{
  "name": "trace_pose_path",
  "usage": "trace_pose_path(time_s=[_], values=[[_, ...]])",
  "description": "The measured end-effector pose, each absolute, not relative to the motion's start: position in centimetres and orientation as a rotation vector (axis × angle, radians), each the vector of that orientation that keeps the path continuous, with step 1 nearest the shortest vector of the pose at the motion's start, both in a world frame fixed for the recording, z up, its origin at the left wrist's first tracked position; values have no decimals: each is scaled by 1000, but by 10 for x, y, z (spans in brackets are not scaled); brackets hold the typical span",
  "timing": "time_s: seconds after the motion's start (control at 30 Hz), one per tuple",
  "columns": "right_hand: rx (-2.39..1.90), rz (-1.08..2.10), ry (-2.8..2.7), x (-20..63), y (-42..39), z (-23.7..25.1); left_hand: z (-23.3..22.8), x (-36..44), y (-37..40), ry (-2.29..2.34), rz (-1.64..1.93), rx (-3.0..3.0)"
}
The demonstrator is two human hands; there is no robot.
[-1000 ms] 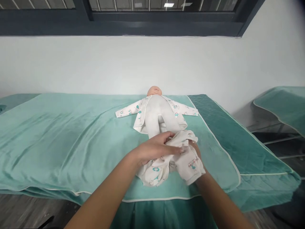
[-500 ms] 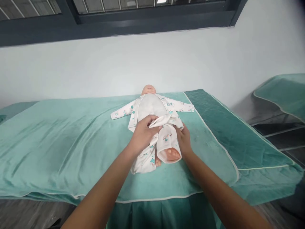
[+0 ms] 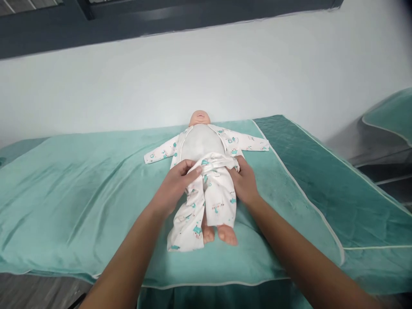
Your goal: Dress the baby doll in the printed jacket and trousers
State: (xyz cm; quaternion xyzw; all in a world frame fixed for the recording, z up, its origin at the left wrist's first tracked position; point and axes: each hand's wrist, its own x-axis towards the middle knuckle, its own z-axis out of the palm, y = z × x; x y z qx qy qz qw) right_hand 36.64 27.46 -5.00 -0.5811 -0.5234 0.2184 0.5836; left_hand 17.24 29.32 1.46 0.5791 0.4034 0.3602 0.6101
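Gripping trousers (image 3: 210, 195) now pulled up to doll's (image 3: 201, 141) waist.

Left hand (image 3: 175, 184): fingertips curl into the waistband of the printed trousers (image 3: 210, 197); palm side hidden. Right hand (image 3: 245, 184): thumb and fingertips buried under the trouser fabric at the doll's (image 3: 202, 143) hip, so its hold cannot be made out. Both forearms cut off by the bottom edge. Doll's legs covered by the trousers, only the feet (image 3: 220, 234) showing. Doll's hands lost inside the sleeves. Print motifs too small to read. Second teal pad (image 3: 391, 116) clipped at the right edge. Window frame (image 3: 128, 17) cut by the top edge.
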Motion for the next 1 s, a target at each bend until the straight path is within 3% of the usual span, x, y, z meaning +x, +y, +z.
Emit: trace_pose_path(time_s=[0.13,0.33,0.73,1.0], values=[[-1195,555,-1560,364,273,-7,8,165,296,807,912,1084],[-1100,1165,-2118,360,310,54,4,171,303,735,1058,988],[-861,1736,-1251,349,319,10,1,167,303,856,987,1051],[-817,1837,-1671,357,314,18,11,183,313,893,1153,843]])
